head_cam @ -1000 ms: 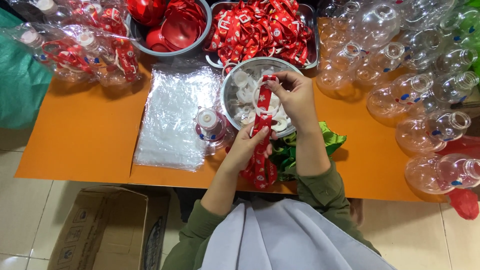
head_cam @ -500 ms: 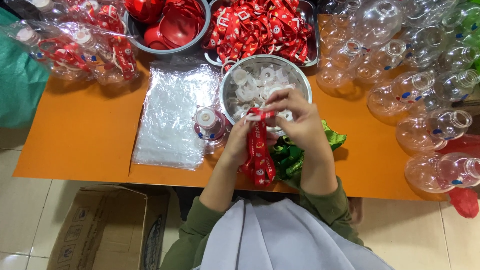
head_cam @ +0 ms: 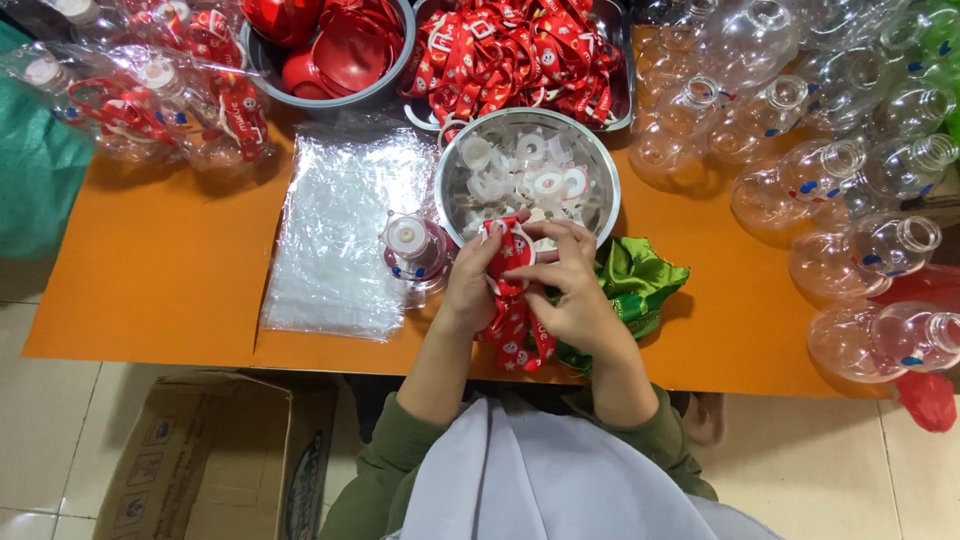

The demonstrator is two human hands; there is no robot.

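Since a moment ago my hands have drawn back from over the steel bowl (head_cam: 600, 175) to its near rim. My left hand (head_cam: 472, 283) and right hand (head_cam: 567, 290) are both closed around a red patterned strap (head_cam: 512, 320), pinching its top end between the fingertips; the rest hangs down over the orange table (head_cam: 150, 290). Just left of my left hand stands a clear bottle (head_cam: 412, 250), beside a stack of plastic bags (head_cam: 340, 235). A green cloth (head_cam: 640, 280) lies under my right wrist.

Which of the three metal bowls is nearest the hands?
The round bowl of white plastic rings, just above both hands. The other two, holding red caps and red straps, sit farther back.
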